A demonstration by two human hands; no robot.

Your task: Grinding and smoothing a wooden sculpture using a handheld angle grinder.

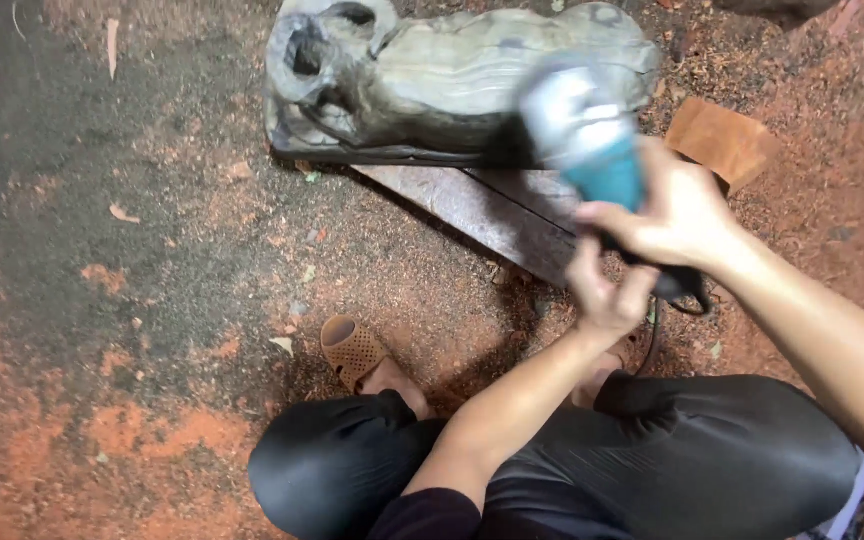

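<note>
A teal and grey angle grinder (584,130) is blurred with motion against a grey, gnarled piece of carved wood (432,75) lying on the ground. My right hand (677,215) grips the grinder's body from the right. My left hand (607,290) holds the black rear end of the tool just below. The wood rests on a dark plank (497,215) that runs diagonally under it.
Reddish sawdust and dark soil cover the ground. A brown wooden block (722,140) lies to the right of the grinder. My knees in black trousers (592,460) fill the bottom, with a brown perforated sandal (352,350) on one foot. A black cord (652,335) hangs below the tool.
</note>
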